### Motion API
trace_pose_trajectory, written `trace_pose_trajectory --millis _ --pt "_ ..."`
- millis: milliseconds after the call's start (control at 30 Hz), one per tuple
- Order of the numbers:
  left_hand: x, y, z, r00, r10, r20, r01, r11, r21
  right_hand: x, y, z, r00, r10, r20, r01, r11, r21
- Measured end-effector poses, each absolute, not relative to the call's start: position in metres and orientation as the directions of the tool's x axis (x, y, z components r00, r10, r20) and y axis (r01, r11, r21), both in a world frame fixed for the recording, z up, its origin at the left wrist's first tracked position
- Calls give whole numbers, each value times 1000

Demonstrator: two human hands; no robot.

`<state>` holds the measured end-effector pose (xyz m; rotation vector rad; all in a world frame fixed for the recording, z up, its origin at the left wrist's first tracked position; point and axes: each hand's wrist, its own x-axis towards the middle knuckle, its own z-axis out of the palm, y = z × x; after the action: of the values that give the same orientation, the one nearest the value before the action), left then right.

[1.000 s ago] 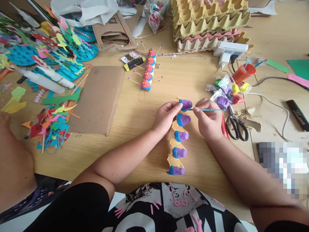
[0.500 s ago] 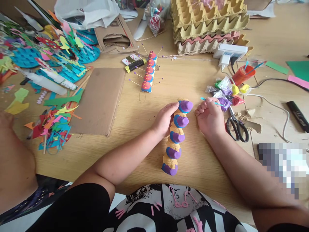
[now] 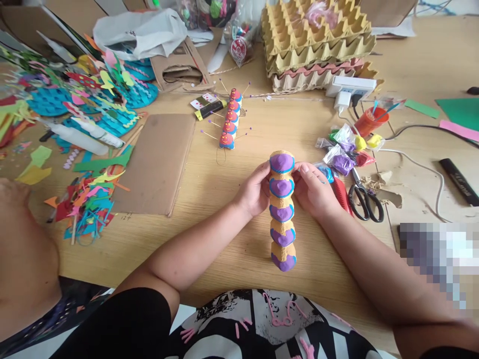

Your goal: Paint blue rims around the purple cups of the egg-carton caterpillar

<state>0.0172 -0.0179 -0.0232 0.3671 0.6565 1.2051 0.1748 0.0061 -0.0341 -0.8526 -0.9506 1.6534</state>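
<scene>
Strip (image 3: 282, 188) between hands (image 3: 253, 193), marker lettering (image 3: 463, 180) unclear

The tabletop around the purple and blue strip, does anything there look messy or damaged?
Yes: torn brown scraps and loose shavings lie scattered beside the scissors, and cut colored paper is heaped untidily by the flat cardboard. The strip in the left hand looks straight, with no visible damage.
</scene>
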Motion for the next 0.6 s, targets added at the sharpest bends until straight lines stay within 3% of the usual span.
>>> trace_pose_trajectory --millis 433,600 --pt "16 -17 -20 210 901 -380 -749 398 530 176 5 -29 -327 932 -154 -493 -307 -814" --pt "17 -17 -25 183 928 -325 -695 356 625 177 5 -28 -366 918 -154 -488 -330 -808"
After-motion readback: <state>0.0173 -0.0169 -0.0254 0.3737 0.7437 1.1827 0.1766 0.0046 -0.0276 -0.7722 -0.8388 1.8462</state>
